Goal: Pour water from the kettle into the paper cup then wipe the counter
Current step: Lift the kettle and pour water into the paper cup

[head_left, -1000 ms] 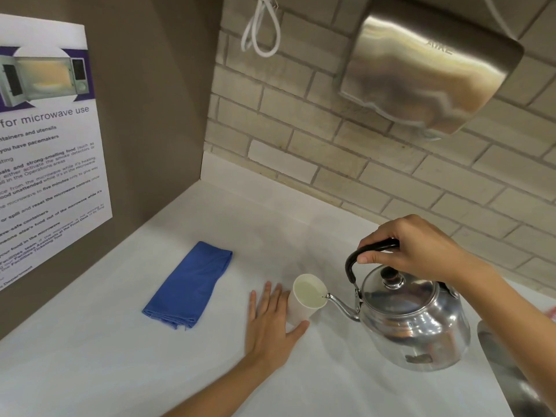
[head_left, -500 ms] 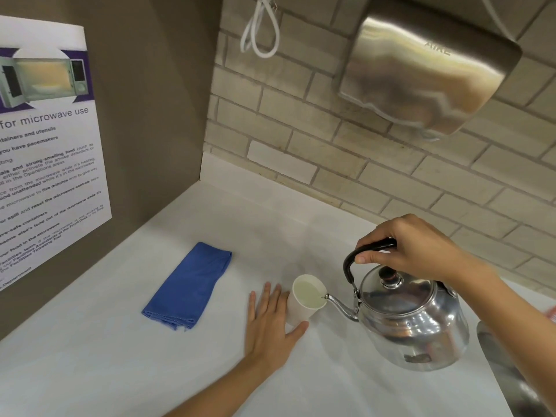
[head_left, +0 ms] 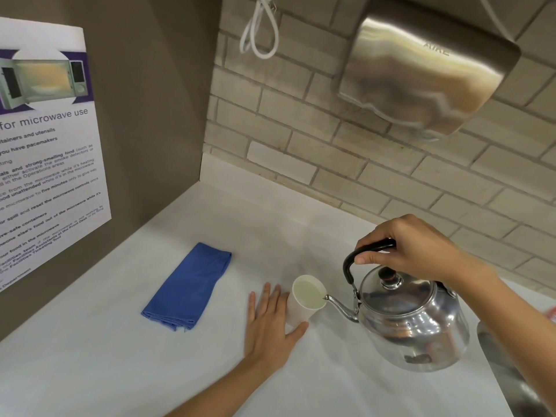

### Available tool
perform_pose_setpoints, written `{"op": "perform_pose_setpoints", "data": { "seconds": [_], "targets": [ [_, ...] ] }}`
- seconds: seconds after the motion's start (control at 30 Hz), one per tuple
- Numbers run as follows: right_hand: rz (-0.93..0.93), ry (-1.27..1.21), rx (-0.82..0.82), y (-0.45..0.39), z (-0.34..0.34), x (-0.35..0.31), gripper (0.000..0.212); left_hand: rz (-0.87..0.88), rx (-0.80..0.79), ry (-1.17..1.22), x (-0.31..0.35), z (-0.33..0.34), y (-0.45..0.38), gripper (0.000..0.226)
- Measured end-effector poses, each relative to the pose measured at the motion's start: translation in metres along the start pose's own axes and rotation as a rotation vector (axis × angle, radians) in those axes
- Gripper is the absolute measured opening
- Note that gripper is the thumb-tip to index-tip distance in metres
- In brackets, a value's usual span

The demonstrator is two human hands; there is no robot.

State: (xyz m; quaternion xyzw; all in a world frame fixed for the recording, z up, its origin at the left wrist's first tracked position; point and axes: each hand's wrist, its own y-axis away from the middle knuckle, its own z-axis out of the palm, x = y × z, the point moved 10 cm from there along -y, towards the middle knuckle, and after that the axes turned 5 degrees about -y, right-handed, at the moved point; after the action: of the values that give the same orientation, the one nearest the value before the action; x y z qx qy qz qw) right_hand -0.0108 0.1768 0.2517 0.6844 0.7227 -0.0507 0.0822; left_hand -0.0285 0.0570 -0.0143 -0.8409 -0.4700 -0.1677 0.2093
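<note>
A white paper cup (head_left: pixel 303 308) stands on the white counter (head_left: pixel 120 356), with water inside it. My left hand (head_left: pixel 269 325) lies flat on the counter against the cup's left side, its thumb curled round the base. A shiny steel kettle (head_left: pixel 412 323) hangs tilted to the right of the cup, its spout tip at the cup's rim. My right hand (head_left: pixel 412 251) is closed on the kettle's black handle. A folded blue cloth (head_left: pixel 189 288) lies on the counter left of the cup.
A brown side wall with a microwave-use poster (head_left: pixel 45 152) bounds the counter on the left. The brick back wall carries a steel hand dryer (head_left: pixel 427 70) and a looped white cable (head_left: pixel 260 28). A metal sink edge (head_left: pixel 511 377) shows at the lower right.
The kettle has tipped slightly further toward the cup, the spout staying at the rim. My left hand and the cloth have not moved.
</note>
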Motion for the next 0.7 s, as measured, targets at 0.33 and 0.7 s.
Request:
{"op": "perform_pose_setpoints", "data": {
  "seconds": [0.33,0.7],
  "targets": [
    [0.013,-0.007,0.004,-0.0007,0.0010,0.0013,0.056,0.000,0.000,0.003,-0.0002,-0.0004,0.0007,0.083],
    [0.019,-0.003,0.001,0.0003,0.0015,-0.0003,0.058,0.007,0.005,0.003,0.0000,-0.0003,0.0010,0.083]
  ]
}}
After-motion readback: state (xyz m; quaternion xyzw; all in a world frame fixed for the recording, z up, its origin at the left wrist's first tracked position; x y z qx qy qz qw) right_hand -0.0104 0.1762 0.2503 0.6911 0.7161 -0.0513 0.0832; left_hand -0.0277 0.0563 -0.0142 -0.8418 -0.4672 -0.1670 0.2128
